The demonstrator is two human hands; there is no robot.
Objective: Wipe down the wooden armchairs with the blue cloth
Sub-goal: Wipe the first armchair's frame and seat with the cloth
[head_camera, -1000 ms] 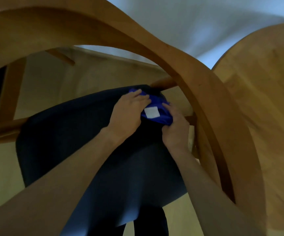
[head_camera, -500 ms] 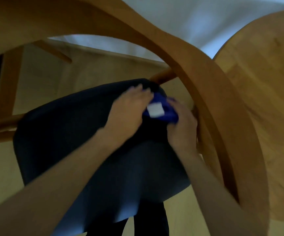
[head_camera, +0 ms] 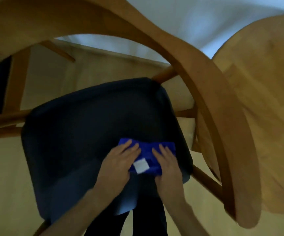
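On dark seat (head_camera: 80, 133) — both hands, blue cloth (head_camera: 149, 153)

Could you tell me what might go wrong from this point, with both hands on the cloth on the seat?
The left hand and right hand press the blue cloth flat on the dark seat, so the wooden frame may go unwiped. The cloth lies near the seat's edge and could slip off.

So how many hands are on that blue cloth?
2: the left hand lies flat on the cloth's left part, the right hand flat on its right part, over the dark seat.
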